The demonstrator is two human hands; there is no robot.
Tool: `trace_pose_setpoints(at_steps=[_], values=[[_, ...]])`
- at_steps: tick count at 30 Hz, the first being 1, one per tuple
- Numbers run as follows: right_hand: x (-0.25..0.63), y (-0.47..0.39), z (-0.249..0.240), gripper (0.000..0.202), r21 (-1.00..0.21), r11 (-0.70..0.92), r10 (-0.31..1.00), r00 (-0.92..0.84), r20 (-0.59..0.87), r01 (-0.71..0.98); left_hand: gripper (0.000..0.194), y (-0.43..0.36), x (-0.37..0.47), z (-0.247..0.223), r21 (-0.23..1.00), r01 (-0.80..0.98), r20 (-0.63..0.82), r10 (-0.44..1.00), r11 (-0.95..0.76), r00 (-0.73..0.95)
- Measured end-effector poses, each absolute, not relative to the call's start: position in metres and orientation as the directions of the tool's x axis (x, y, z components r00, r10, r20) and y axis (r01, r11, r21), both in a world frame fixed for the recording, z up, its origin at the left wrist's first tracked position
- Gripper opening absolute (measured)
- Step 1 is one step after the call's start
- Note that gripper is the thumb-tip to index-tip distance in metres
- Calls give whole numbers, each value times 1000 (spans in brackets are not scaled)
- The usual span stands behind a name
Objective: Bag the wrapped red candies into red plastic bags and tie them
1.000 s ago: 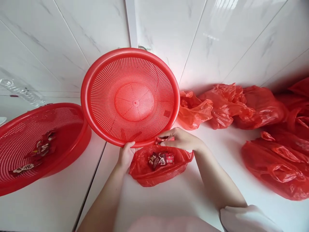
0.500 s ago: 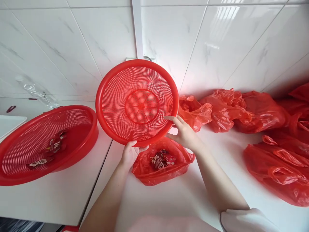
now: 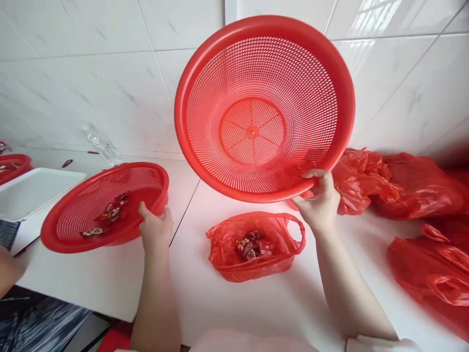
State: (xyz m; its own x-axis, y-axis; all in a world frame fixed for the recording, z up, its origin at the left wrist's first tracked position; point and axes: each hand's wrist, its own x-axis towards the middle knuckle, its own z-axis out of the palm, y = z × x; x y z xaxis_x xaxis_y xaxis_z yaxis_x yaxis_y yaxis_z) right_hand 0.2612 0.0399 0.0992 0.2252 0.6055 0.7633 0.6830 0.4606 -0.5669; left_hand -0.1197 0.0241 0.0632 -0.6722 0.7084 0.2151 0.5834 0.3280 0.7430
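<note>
My right hand (image 3: 320,200) grips the lower right rim of an empty red plastic colander (image 3: 252,183), thumb inside the rim. The colander is held up and tilted, its hollow facing me. At the left, my left hand (image 3: 157,227) has its thumb over the near right rim of a second red colander (image 3: 66,244); its other fingers are partly hidden. Several dark red wrapped packets (image 3: 113,211) lie in that colander. Between my arms an opened red plastic bag (image 3: 238,274) stands on the white table, with similar small packets (image 3: 252,245) inside.
Several filled red plastic bags (image 3: 417,186) crowd the right side along the tiled wall. A white tray (image 3: 40,190), a clear plastic bottle (image 3: 104,149) and another red basket (image 3: 22,164) are at the left. Another person's hand (image 3: 9,271) shows at the left edge.
My left hand has let go of the raised colander and moved left to the other colander's rim. My right hand has lifted the raised one up, closer and to the right.
</note>
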Motion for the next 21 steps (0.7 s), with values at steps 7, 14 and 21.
trace_pose_setpoints(at_steps=[7, 14, 21], values=[[274, 38, 106, 48, -616, 477, 543, 340, 768, 627, 40, 31, -148, 45, 604, 685, 388, 601, 407, -699], [275, 36, 111, 47, -630, 500, 520, 375, 767, 595, 30, 36, -129, 45, 615, 767, 540, 611, 183, -579], [275, 36, 112, 46, -627, 515, 519, 370, 771, 585, 24, 42, -83, 25, 566, 814, 593, 751, -131, -292]])
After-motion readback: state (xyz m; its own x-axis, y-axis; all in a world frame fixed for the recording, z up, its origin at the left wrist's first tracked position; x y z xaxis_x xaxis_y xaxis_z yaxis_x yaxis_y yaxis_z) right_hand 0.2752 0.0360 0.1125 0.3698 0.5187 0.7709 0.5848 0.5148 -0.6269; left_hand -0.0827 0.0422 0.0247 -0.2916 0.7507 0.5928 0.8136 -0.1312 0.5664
